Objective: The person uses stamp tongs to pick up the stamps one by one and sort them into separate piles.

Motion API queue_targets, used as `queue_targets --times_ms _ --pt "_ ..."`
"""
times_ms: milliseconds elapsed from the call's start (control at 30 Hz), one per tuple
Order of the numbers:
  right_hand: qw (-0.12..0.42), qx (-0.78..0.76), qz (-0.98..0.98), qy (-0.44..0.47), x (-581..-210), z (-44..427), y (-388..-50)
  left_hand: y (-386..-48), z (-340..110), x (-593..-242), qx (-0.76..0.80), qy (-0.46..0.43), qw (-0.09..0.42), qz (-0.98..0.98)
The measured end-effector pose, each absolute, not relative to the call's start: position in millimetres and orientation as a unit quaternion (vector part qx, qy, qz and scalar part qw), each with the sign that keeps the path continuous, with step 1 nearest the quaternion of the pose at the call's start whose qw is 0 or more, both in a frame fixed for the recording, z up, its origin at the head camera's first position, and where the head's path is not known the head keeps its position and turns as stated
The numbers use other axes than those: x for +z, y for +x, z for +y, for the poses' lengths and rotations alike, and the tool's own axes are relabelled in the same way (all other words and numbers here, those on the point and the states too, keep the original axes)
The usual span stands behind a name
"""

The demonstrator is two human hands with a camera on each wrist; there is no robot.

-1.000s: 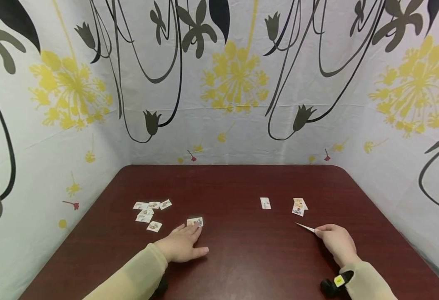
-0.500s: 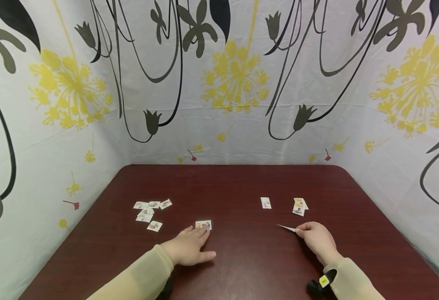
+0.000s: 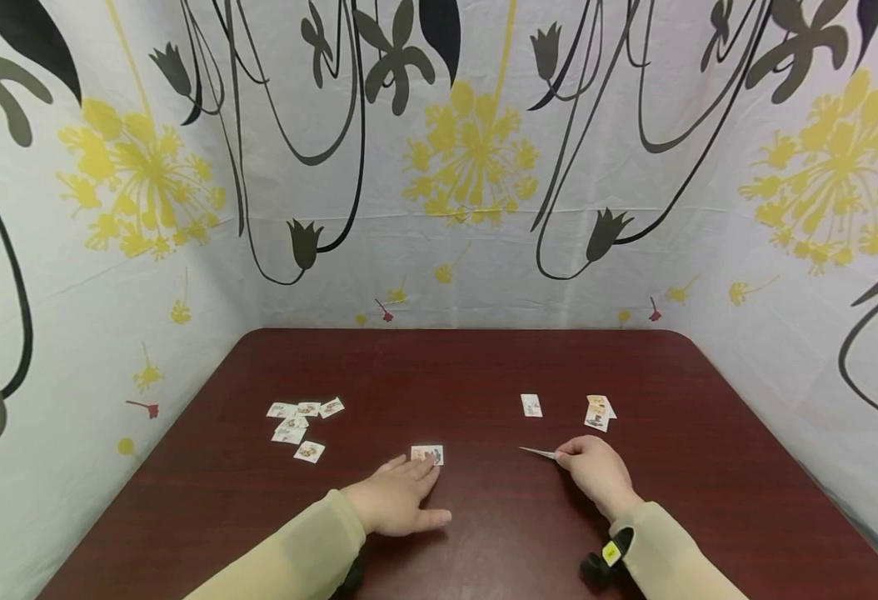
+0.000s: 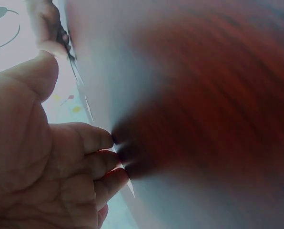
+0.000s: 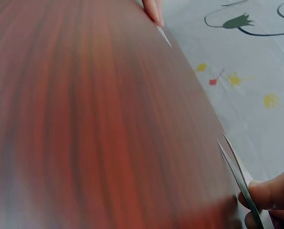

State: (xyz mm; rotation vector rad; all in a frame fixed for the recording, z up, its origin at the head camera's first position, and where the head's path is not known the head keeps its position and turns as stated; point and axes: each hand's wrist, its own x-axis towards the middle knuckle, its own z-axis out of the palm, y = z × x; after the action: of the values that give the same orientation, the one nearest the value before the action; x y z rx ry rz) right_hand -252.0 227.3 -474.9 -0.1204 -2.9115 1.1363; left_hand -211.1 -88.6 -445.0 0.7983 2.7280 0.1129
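My left hand (image 3: 394, 498) lies palm down with straight fingers, its fingertips on the lower part of a small picture card (image 3: 427, 452). In the left wrist view the fingers of this hand (image 4: 51, 157) touch the thin edge of that card (image 4: 131, 186). Farther right, my right hand (image 3: 600, 477) pinches a thin, pointed, pale item (image 3: 536, 452) between thumb and fingers, its tip towards the left. The right wrist view shows the item (image 5: 243, 185) as a narrow sliver in the pinch of the right hand (image 5: 273, 193); I cannot tell whether it is a card seen edge-on.
Several picture cards (image 3: 289, 430) lie in a loose group on the left of the dark red table (image 3: 439, 367). A single card (image 3: 531, 406) lies right of the middle, and a few overlapping cards (image 3: 597, 414) lie beyond my right hand. Patterned cloth (image 3: 454, 275) surrounds the table.
My left hand has slid to the right, and the card under its fingertips has moved along. My right hand has moved left with the thin item, so the hands are closer together.
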Motion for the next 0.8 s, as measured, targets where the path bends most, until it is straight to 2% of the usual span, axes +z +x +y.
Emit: queue_targets --times_ms 333,800 --pt "0.019 0.351 -0.936 -0.028 -478.4 199.5 -256.1 -211.3 -74.8 -447.8 0.016 0.295 0.132 0.946" --pt "0.022 0.331 -0.943 -0.002 -478.2 171.1 -258.3 -209.4 -64.9 -444.7 0.025 0.296 0.139 0.945"
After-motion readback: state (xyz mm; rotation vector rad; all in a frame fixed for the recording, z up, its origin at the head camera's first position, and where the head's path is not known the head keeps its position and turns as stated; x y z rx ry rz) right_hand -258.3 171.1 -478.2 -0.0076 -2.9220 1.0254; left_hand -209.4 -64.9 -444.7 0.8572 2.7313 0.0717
